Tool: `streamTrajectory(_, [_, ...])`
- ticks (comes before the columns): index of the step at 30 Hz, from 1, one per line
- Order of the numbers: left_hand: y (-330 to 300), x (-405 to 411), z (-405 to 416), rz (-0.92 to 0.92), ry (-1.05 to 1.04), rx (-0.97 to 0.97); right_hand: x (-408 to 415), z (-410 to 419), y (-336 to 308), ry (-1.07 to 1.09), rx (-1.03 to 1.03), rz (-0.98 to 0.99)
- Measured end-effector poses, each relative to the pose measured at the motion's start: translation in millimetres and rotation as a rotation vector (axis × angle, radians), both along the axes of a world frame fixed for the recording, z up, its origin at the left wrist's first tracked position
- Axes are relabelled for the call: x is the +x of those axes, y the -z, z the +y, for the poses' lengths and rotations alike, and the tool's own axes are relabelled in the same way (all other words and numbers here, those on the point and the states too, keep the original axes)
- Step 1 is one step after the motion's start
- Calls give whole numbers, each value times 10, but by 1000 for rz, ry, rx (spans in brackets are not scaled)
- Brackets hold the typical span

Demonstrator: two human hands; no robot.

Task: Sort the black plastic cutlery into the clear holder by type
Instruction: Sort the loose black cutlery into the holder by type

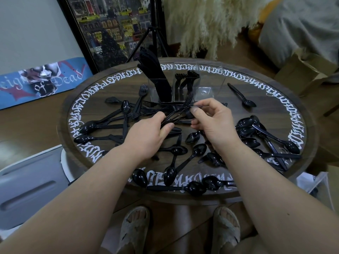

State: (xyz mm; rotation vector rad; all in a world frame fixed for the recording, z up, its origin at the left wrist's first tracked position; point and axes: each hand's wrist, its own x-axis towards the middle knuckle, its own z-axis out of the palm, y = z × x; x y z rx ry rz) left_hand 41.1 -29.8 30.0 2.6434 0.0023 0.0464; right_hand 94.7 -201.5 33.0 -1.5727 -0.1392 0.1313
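- Black plastic cutlery lies scattered over my round dark wooden surface [286,99], which carries a ring of white lettering near its rim.
- My clear holder [180,83] stands at the far side of that surface, and I place everything from it.
- Its left compartment is packed with upright knives [156,70]; the middle compartment holds a few forks [187,77], tines up; the right compartment shows only its clear base.
- Just in front of the holder, my left hand [146,136] has its fingers clamped on the handles of a small bunch of forks [180,110], whose tines point up toward the holder.
- My right hand [212,121] meets the same bunch from the right, thumb and fingertips pinching a piece of it; I cannot tell exactly which one.
- Left of the holder and a little nearer me, a tangle of loose forks and spoons [126,110] rests on the surface.
- Right of the holder, one single spoon [242,96] lies apart from the rest.
- Further right and nearer me, a pile of spoons [256,131] sits close to the rim.
- Nearest me, well in front of the holder, more spoons [183,162] lie across the lettering.
- Beyond the holder, off the surface, a framed picture [110,30] leans by a black tripod [156,39].
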Motion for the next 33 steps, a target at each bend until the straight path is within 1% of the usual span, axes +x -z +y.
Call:
streamTrajectory(3, [5, -12, 20, -8, -5, 31, 2, -18, 13, 16, -34, -19])
streamTrajectory(8, [-12, -8, -31, -43, 36, 59, 28, -10, 52, 145, -72, 1])
streamTrajectory(13, [-10, -10, -76, -77, 60, 39, 55, 11, 36, 242, -3, 50])
streamTrajectory(17, [15, -21, -66, -117, 25, -28, 52, 28, 21, 229, -8, 69])
streamTrajectory(20, [2, -33, -56, -100, 64, -60, 54, 32, 11, 237, 26, 111])
streamTrajectory(22, [2, -38, -56, -71, 100, -55, 54, 35, 0, 236, 73, 151])
streamTrajectory(25, [17, -21, -54, -40, 81, -4, 43, 36, -29, 218, 165, 207])
streamTrajectory(26, [22, -16, -53, -34, 75, 9, 40, 32, -32, 203, 166, 200])
streamTrajectory(30, [44, 0, -19, -44, 54, 49, 27, 32, -3, 144, 26, 86])
streamTrajectory(33, [62, 1, -23, -38, 35, 50, 27, 33, 14, 177, -42, 38])
